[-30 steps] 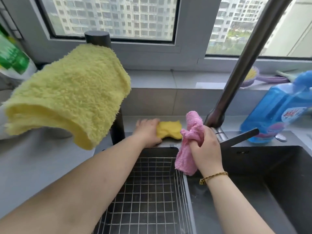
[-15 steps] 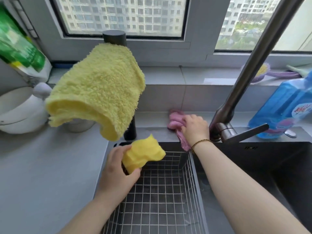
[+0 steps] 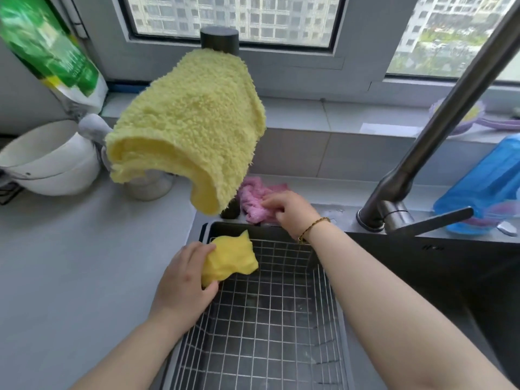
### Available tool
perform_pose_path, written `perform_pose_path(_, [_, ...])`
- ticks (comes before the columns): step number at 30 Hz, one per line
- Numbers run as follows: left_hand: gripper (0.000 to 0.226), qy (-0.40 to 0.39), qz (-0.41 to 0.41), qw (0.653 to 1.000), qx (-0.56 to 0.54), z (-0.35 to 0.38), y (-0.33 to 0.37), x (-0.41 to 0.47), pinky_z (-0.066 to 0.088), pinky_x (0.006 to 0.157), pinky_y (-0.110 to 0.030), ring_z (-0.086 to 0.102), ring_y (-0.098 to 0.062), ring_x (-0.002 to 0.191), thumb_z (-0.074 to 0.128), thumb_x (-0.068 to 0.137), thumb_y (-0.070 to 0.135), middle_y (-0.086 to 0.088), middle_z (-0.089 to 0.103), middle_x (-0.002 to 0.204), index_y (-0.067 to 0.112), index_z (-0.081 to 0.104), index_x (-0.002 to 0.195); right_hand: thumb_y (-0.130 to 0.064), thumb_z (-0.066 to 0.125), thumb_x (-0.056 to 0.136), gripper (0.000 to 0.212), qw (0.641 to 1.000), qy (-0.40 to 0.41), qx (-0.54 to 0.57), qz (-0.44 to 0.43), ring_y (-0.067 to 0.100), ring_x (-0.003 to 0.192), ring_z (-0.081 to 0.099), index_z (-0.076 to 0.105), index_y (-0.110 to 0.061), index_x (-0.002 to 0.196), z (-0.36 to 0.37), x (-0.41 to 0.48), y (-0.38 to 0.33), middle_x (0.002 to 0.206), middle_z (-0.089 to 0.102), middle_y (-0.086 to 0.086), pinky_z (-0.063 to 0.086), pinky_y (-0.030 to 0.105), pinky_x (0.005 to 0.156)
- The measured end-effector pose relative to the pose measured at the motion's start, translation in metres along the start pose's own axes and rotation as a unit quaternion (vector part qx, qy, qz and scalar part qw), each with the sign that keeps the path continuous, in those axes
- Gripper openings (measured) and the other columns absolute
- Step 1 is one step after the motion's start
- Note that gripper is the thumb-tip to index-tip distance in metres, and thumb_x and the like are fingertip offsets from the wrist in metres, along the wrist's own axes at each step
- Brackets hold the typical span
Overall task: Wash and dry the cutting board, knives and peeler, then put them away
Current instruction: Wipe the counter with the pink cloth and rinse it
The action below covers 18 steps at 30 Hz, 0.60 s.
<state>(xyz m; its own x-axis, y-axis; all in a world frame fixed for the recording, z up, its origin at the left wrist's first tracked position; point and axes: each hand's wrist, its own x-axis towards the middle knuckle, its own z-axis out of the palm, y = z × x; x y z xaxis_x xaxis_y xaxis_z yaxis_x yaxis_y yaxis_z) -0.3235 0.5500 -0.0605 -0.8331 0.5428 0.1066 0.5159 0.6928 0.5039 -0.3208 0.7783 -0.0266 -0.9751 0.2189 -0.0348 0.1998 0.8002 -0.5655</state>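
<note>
My left hand (image 3: 183, 282) grips a yellow sponge (image 3: 230, 260) over the back left corner of the wire drying basket (image 3: 270, 333) in the sink. My right hand (image 3: 292, 212) rests on a crumpled pink cloth (image 3: 253, 201) lying on the ledge behind the sink, fingers curled onto it. A fluffy yellow towel (image 3: 185, 128) hangs over a dark post (image 3: 219, 38) above the ledge. No cutting board, knife or peeler is in view.
A dark faucet (image 3: 439, 122) rises at the right with its lever (image 3: 433, 220) pointing right. A blue detergent bottle (image 3: 484, 187) stands at the far right. White bowls (image 3: 47, 161) and a green bag (image 3: 47, 49) sit at the left on the grey counter (image 3: 70, 263).
My left hand picked the yellow sponge off the back ledge and brought it over the basket. My right hand laid the pink cloth down on the ledge and shifted it left.
</note>
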Motion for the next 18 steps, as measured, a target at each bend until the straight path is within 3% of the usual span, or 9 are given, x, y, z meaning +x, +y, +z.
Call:
perform_pose_path(3, [0.057,-0.009,0.001,1.0,0.019,0.0,0.001,-0.001,0.043,0.091,-0.042,0.054,-0.035,0.111,0.074,0.067,-0.001,-0.015,0.055,0.122,0.002,0.057,0.121,0.011,0.046,0.082,0.042,0.998,0.02,-0.017,0.06,0.019,0.13,0.041,0.06,-0.004,0.119,-0.021,-0.019,0.024,0.137,0.049,0.006,0.022,0.017,0.106])
perform_pose_path(5, [0.057,-0.005,0.009,1.0,0.025,0.001,0.001,-0.002,0.045,0.088,-0.044,0.056,-0.037,0.106,0.075,0.063,-0.003,-0.017,0.057,0.118,0.0,0.059,0.117,0.013,0.046,0.08,0.042,0.99,0.079,-0.019,0.112,0.021,0.129,0.042,0.061,0.0,0.117,-0.032,-0.036,0.041,0.136,0.05,0.01,0.022,0.016,0.105])
perform_pose_path(9, [0.058,-0.011,-0.001,0.999,0.033,-0.002,0.0,-0.003,0.049,0.081,-0.046,0.059,-0.039,0.099,0.078,0.059,-0.005,-0.019,0.06,0.113,-0.002,0.06,0.114,0.006,0.042,0.085,0.04,0.975,0.133,-0.064,0.164,0.021,0.131,0.036,0.057,-0.002,0.121,-0.026,-0.052,0.05,0.139,0.044,0.011,0.019,0.022,0.107])
perform_pose_path(11, [0.059,-0.01,0.0,0.999,0.038,-0.001,-0.003,-0.004,0.05,0.077,-0.048,0.061,-0.042,0.095,0.079,0.055,-0.006,-0.021,0.061,0.109,-0.003,0.061,0.111,0.004,0.043,0.085,0.039,0.972,0.13,-0.099,0.169,0.023,0.129,0.037,0.057,-0.003,0.121,-0.024,-0.048,0.046,0.137,0.046,0.012,0.02,0.024,0.104])
perform_pose_path(13, [0.058,0.007,-0.009,1.0,0.023,-0.003,-0.002,-0.003,0.047,0.084,-0.048,0.057,-0.04,0.104,0.076,0.063,-0.003,-0.02,0.058,0.116,-0.002,0.058,0.117,0.004,0.044,0.085,0.041,0.974,0.103,-0.118,0.166,0.026,0.128,0.038,0.055,-0.006,0.123,-0.028,-0.037,0.04,0.137,0.046,0.013,0.023,0.028,0.104])
perform_pose_path(15, [0.056,0.011,-0.024,1.0,0.014,-0.004,0.001,-0.004,0.043,0.091,-0.045,0.052,-0.036,0.112,0.072,0.07,0.001,-0.017,0.054,0.124,0.001,0.055,0.123,0.001,0.044,0.086,0.045,0.976,0.067,-0.132,0.161,0.026,0.131,0.035,0.051,-0.012,0.129,-0.03,-0.024,0.036,0.142,0.042,0.009,0.024,0.03,0.107])
perform_pose_path(18, [0.054,0.025,-0.029,0.999,-0.004,-0.004,0.002,-0.006,0.043,0.089,-0.042,0.052,-0.035,0.111,0.073,0.07,0.003,-0.016,0.054,0.122,0.002,0.056,0.121,-0.006,0.042,0.091,0.044,0.984,0.03,-0.123,0.125,0.024,0.135,0.028,0.049,-0.02,0.132,-0.023,-0.006,0.023,0.146,0.037,0.001,0.021,0.033,0.112])
